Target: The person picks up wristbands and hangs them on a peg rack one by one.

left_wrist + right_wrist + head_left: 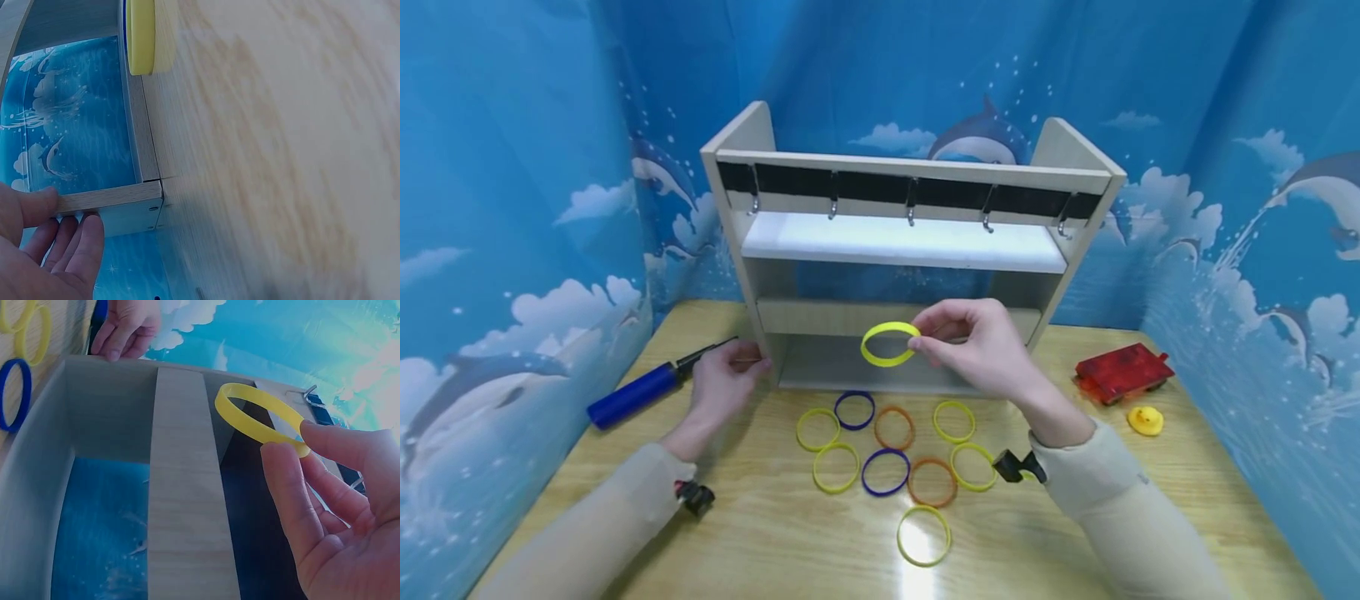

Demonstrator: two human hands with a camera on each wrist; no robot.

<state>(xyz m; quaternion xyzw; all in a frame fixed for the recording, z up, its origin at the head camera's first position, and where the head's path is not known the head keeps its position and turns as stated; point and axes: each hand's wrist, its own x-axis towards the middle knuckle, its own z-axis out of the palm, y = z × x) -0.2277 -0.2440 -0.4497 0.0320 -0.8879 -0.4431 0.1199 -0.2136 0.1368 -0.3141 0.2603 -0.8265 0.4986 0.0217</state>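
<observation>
My right hand [973, 346] pinches a yellow ring [886, 362] between thumb and fingertips, raised in front of the pale wooden shelf [865, 317]. In the right wrist view this thin, plain band [247, 424] is tilted and overlaps the shelf's crosspiece [181, 487]. At the shelf's lower left, my left hand [724, 375] grips the side panel [103, 199], thumb on one face and fingers on the other. Below the shelf lie several yellow rings [925, 564], two blue rings [886, 494] and two orange rings [934, 505], flat on the wooden table [760, 533].
Several metal hooks [912, 218] hang along a black strip on the shelf's upper front. Left of it lies a blue cylinder [636, 395] with a black end. A red toy cart [1122, 372] and a yellow toy duck [1146, 421] sit at the right. Dolphin-print curtains [880, 67] surround the table.
</observation>
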